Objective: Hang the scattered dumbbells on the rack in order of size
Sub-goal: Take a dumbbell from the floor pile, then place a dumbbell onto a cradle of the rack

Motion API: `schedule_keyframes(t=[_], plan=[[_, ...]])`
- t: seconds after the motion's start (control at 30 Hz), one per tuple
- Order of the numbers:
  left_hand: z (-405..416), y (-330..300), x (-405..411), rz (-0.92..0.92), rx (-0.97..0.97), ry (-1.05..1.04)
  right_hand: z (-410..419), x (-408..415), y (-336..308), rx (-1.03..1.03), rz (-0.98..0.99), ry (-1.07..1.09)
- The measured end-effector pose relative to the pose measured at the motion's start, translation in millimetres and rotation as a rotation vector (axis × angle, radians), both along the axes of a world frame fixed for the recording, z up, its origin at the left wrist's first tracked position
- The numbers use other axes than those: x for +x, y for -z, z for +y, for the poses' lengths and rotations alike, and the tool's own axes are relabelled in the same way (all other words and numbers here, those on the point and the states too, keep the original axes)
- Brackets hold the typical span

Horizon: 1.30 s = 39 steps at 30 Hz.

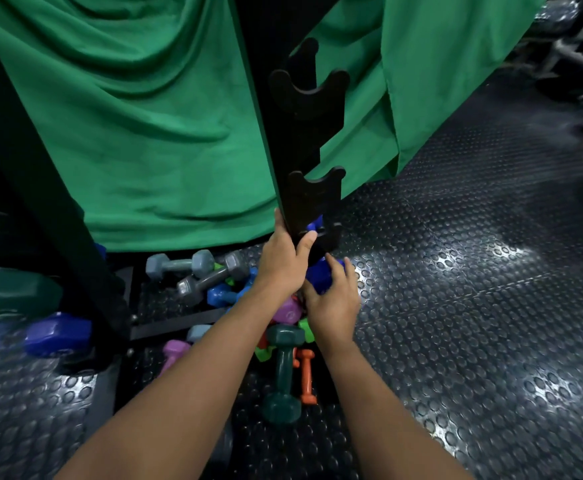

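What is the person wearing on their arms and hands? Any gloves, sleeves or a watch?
Nothing shows: the left hand and right hand are bare, with no gloves, rings or watch. Both forearms are uncovered up to the picture's edge, so no sleeve is in view.

I'm looking down into a gym. The floor (456,306) is black studded rubber matting, coloured dumbbells (214,282) lie heaped at the foot of a black rack (304,98) with cradle hooks, and barbell gear (574,57) shows blurred at top right. A green cloth (144,133) hangs behind the rack.
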<state>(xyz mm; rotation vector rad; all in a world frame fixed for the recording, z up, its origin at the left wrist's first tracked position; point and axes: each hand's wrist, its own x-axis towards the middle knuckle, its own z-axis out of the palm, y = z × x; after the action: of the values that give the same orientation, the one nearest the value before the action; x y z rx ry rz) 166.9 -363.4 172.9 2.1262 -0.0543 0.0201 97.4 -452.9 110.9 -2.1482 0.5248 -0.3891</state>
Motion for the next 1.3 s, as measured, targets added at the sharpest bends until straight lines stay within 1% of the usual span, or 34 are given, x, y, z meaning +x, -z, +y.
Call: schedule_keyframes(t=[0.13,0.23,0.3,0.37,0.43,0.53,0.6,0.67,0.77,0.83,0.9,0.97,1.07,1.13,1.2,1.3], plan=[[2.8,-7.8,-0.7,0.042,0.063,0.020,-0.8,-0.4,-6.7,-0.017,0.013,0.011],[15.8,-13.4,-1.4,0.090,0.255,0.135,-11.4,-2.6,-12.9,-0.111,0.016,-0.085],[32.1,-15.1,-13.1,0.136,0.350,0.239,-16.9,-2.9,-14.0,-0.116,0.015,-0.119],[51.9,-5.1,-30.5,0.214,0.322,0.242,-16.0,-3.2,-11.4,-0.119,0.003,-0.127],[74.8,16.2,-51.6,0.311,0.240,0.144,-15.9,-1.5,-4.8,-0.109,0.003,-0.121],[107.1,62.9,-91.8,0.419,0.154,-0.037,-16.6,-13.6,6.7,0.061,0.036,-0.063],[123.1,93.6,-121.0,0.474,0.147,-0.066,-6.4,-32.7,21.3,0.168,0.044,-0.020],[135.5,119.7,-144.8,0.531,0.205,-0.031,9.9,-53.2,44.4,0.194,0.103,-0.065],[141.3,145.5,-160.2,0.572,0.312,-0.001,23.1,-68.4,75.5,0.069,0.294,-0.250],[132.0,153.1,-164.8,0.588,0.352,0.069,26.1,-66.4,86.1,-0.045,0.349,-0.404],[119.3,160.8,-167.7,0.593,0.346,0.134,27.4,-59.3,95.5,-0.150,0.378,-0.528],[106.3,170.4,-170.6,0.632,0.365,0.210,27.8,-49.9,101.4,-0.228,0.431,-0.588],[85.6,183.7,-176.3,0.717,0.475,0.343,24.7,-34.6,109.5,-0.345,0.493,-0.616],[76.6,193.5,-180.7,0.704,0.587,0.393,21.8,-26.8,113.8,-0.382,0.522,-0.618],[74.8,203.0,-184.0,0.587,0.676,0.396,19.7,-23.9,117.1,-0.389,0.527,-0.611],[79.9,212.4,-183.8,0.459,0.702,0.406,18.5,-25.2,120.0,-0.364,0.478,-0.591]])
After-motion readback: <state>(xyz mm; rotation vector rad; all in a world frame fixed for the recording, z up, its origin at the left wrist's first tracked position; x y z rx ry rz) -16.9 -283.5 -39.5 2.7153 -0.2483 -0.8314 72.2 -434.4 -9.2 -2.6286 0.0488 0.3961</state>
